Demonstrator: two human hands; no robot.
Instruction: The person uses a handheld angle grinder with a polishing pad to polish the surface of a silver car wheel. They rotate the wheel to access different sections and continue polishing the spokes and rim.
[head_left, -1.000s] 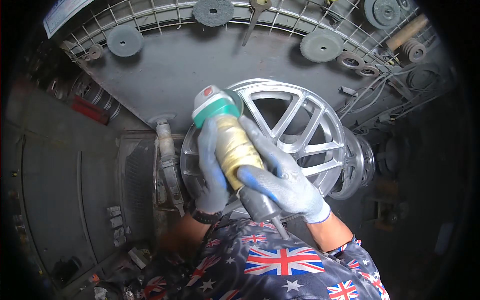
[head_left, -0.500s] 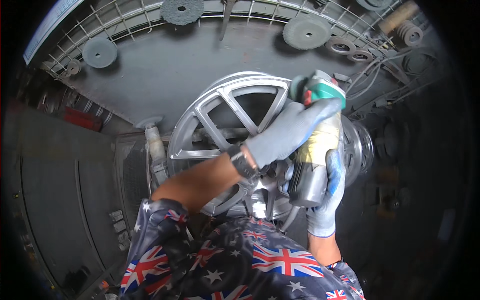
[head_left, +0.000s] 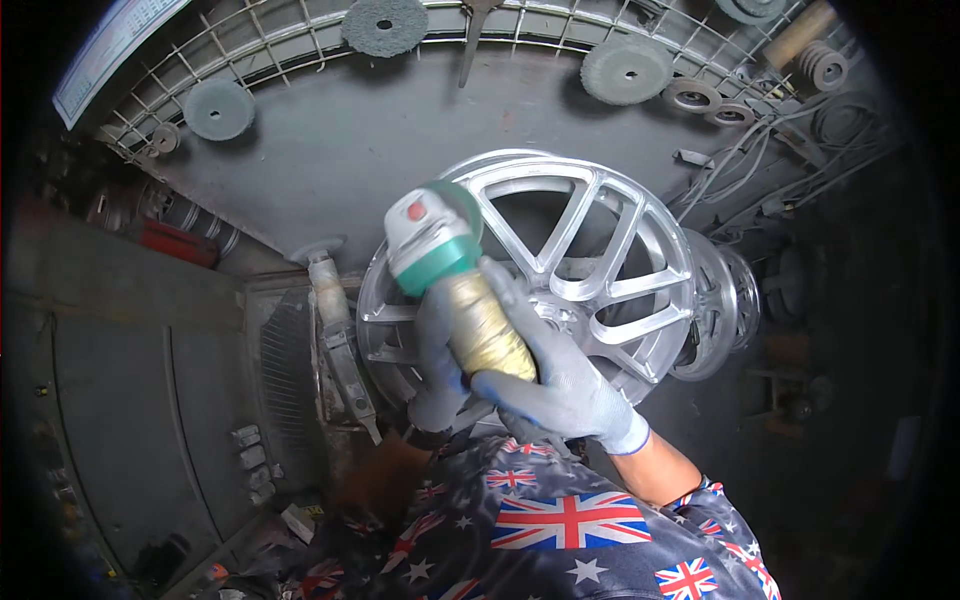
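Observation:
A hand-held angle grinder [head_left: 490,335] is in both my hands, its body wound with yellowish tape and its head green and silver. My left hand [head_left: 436,345], grey-gloved, closes round the left side near the green collar. From the right, my gloved right hand [head_left: 565,385] wraps the taped body, thumb toward the head. The grinder's disc [head_left: 463,210], smeared by motion, is at the upper left of a silver alloy wheel [head_left: 572,230]; whether they touch I cannot tell. The wheel has paired spokes, and the grinder and hands hide its left part.
A second grinder [head_left: 338,350] lies left of the wheel. More wheels [head_left: 712,300] stand at the right. Abrasive discs [head_left: 626,70] hang on a wire rack [head_left: 270,45] along the back, with cables [head_left: 720,175] at the back right. A dark panel [head_left: 115,350] stands at left.
The grinder has swung from the wheel's upper right to its upper left. My left hand moved left and down from the head; my right hand moved left. The wheel shows turned, its right spokes now uncovered.

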